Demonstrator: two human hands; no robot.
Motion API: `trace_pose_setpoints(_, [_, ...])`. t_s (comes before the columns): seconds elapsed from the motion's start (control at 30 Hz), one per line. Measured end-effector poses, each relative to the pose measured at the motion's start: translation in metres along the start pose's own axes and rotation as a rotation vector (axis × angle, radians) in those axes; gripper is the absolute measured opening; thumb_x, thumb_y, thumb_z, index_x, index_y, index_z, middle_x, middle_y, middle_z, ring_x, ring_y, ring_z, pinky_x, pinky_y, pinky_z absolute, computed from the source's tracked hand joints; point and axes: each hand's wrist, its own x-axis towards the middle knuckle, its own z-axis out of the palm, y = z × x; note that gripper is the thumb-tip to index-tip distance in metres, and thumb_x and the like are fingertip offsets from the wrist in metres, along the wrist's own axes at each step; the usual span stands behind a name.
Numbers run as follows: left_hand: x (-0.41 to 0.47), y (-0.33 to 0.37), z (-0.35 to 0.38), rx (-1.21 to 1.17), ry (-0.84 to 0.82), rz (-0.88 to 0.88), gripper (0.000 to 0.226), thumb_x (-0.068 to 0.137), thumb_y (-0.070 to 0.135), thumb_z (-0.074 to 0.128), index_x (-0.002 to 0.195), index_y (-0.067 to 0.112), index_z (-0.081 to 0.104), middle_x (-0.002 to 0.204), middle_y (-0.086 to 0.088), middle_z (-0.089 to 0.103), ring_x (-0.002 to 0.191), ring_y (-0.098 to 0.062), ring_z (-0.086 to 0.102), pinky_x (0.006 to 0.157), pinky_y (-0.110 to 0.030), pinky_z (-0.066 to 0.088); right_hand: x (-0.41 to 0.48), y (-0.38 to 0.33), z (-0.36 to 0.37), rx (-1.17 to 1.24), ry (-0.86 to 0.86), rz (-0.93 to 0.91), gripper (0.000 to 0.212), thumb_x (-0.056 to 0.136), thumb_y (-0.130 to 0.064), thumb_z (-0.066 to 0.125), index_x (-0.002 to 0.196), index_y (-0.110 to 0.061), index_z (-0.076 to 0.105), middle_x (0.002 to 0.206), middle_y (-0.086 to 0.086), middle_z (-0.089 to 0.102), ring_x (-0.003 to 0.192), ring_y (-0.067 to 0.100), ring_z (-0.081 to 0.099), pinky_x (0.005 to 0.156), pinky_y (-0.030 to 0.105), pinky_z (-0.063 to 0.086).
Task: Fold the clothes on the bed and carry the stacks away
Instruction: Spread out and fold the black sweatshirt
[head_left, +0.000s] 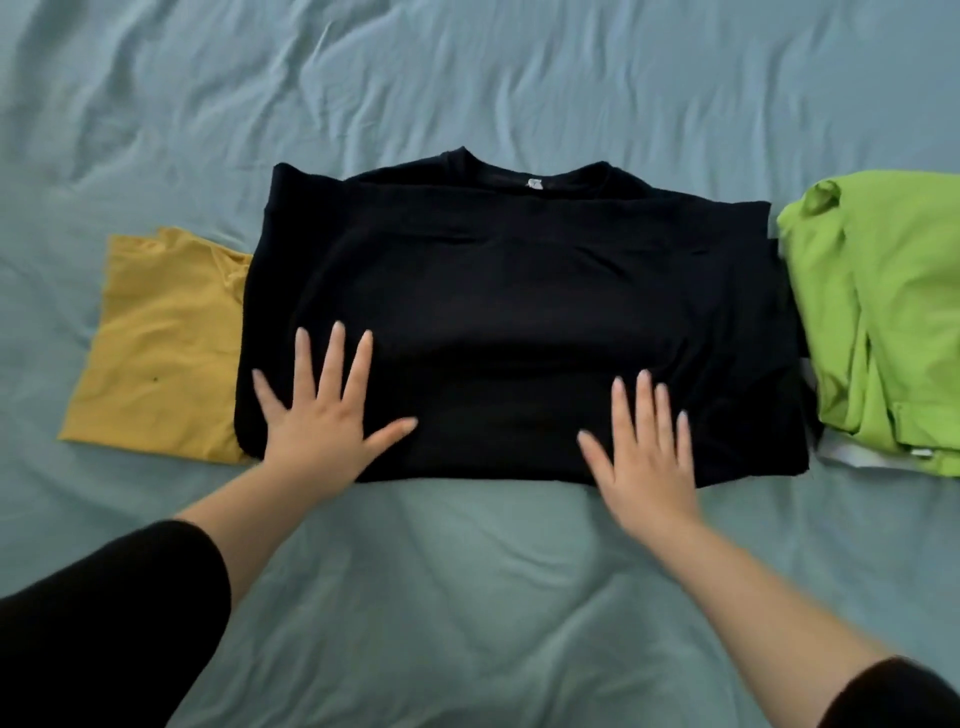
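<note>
A black top lies folded into a wide rectangle in the middle of the bed, its collar at the far edge. My left hand rests flat on its near left part, fingers spread. My right hand lies flat on its near right part, fingers apart. Neither hand grips the cloth. A folded yellow shirt sits to the left, its right edge tucked under the black top. A green garment lies loosely folded to the right, on top of something white.
The bed is covered by a wrinkled pale blue-green sheet that fills the view. Bare sheet stretches beyond the clothes and between my forearms. Black sleeves cover my upper arms.
</note>
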Motion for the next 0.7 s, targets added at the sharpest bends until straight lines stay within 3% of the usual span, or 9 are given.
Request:
trace_pose_setpoints(0.1, [-0.03, 0.001, 0.007, 0.015, -0.145, 0.042, 0.116, 0.059, 0.098, 0.009, 0.134, 0.028, -0.047, 0.14, -0.001, -0.054, 0.133, -0.032, -0.044, 0.11, -0.067, -0.009, -0.057, 0.004, 0.015, 0.104, -0.054, -0.067, 0.078, 0.09, -0.066, 0.02, 0.147, -0.032, -0.02, 0.155, -0.008, -0.029, 0.144, 0.011, -0.025, 0.118, 0.035, -0.008])
trace_pose_setpoints(0.17, [-0.046, 0.009, 0.005, 0.005, -0.131, 0.165, 0.118, 0.062, 0.096, 0.026, 0.138, 0.036, -0.04, 0.142, 0.0, -0.052, 0.135, -0.034, -0.042, 0.108, -0.065, -0.014, -0.079, 0.007, 0.011, 0.523, 0.024, 0.053, 0.068, 0.091, -0.05, 0.053, 0.15, -0.032, 0.024, 0.16, -0.008, 0.013, 0.147, 0.008, 0.012, 0.116, 0.026, 0.015])
trace_pose_setpoints(0.2, [-0.052, 0.017, 0.005, 0.016, -0.079, 0.261, 0.114, 0.067, 0.091, 0.037, 0.142, 0.04, -0.033, 0.149, 0.001, -0.042, 0.139, -0.032, -0.036, 0.11, -0.066, -0.011, -0.083, 0.01, 0.006, 0.797, 0.133, 0.224, 0.054, 0.088, -0.041, 0.064, 0.138, -0.029, 0.047, 0.147, -0.005, 0.042, 0.133, 0.005, 0.04, 0.107, 0.021, 0.031])
trace_pose_setpoints(0.27, [-0.059, 0.042, 0.005, 0.034, 0.02, 0.431, 0.101, 0.08, 0.065, 0.055, 0.147, 0.044, -0.018, 0.161, 0.002, -0.014, 0.147, -0.028, -0.017, 0.114, -0.063, -0.002, -0.076, 0.023, -0.007, 1.301, 0.277, 0.711, 0.045, 0.085, -0.035, 0.07, 0.124, -0.019, 0.057, 0.113, -0.001, 0.063, 0.094, 0.001, 0.06, 0.083, 0.015, 0.045])
trace_pose_setpoints(0.33, [-0.053, 0.077, 0.005, 0.058, 0.025, 0.512, 0.096, 0.089, 0.032, 0.053, 0.144, 0.043, -0.025, 0.163, 0.005, -0.007, 0.146, -0.022, -0.018, 0.116, -0.055, -0.004, -0.056, 0.045, -0.016, 1.805, 0.201, 0.983, 0.051, 0.089, -0.033, 0.065, 0.132, -0.01, 0.05, 0.12, 0.006, 0.061, 0.105, 0.01, 0.06, 0.09, 0.021, 0.046])
trace_pose_setpoints(0.4, [-0.04, 0.111, 0.005, 0.088, 0.032, 0.548, 0.098, 0.089, 0.008, 0.048, 0.143, 0.039, -0.028, 0.162, 0.007, -0.011, 0.146, -0.018, -0.019, 0.118, -0.047, -0.004, -0.036, 0.061, -0.025, 2.148, 0.152, 0.959, 0.045, 0.093, -0.033, 0.059, 0.13, -0.009, 0.052, 0.132, 0.004, 0.056, 0.118, 0.015, 0.056, 0.098, 0.026, 0.044])
trace_pose_setpoints(0.5, [-0.024, 0.151, 0.003, 0.02, 0.044, 0.488, 0.09, 0.092, 0.007, 0.051, 0.151, 0.036, -0.01, 0.162, 0.008, -0.007, 0.149, -0.017, -0.01, 0.12, -0.041, 0.001, -0.012, 0.071, -0.029, 2.343, 0.181, 0.872, 0.027, 0.094, -0.032, 0.06, 0.112, -0.012, 0.062, 0.12, 0.001, 0.064, 0.115, 0.015, 0.058, 0.087, 0.028, 0.049])
trace_pose_setpoints(0.6, [-0.027, 0.164, 0.004, -0.083, -0.017, 0.404, 0.073, 0.098, 0.026, 0.047, 0.152, 0.039, 0.001, 0.162, 0.01, -0.002, 0.149, -0.017, -0.009, 0.119, -0.044, -0.001, -0.006, 0.077, -0.028, 2.294, 0.189, 0.906, 0.036, 0.096, -0.022, 0.058, 0.13, -0.012, 0.054, 0.129, 0.004, 0.061, 0.122, 0.02, 0.055, 0.093, 0.032, 0.048])
trace_pose_setpoints(0.7, [-0.04, 0.156, 0.003, -0.129, -0.053, 0.416, 0.071, 0.098, 0.025, 0.043, 0.151, 0.043, 0.0, 0.162, 0.012, -0.002, 0.149, -0.016, -0.01, 0.119, -0.044, -0.003, -0.025, 0.088, -0.028, 2.202, 0.218, 0.936, 0.032, 0.097, -0.012, 0.053, 0.129, -0.013, 0.053, 0.126, 0.006, 0.061, 0.116, 0.021, 0.059, 0.09, 0.033, 0.049])
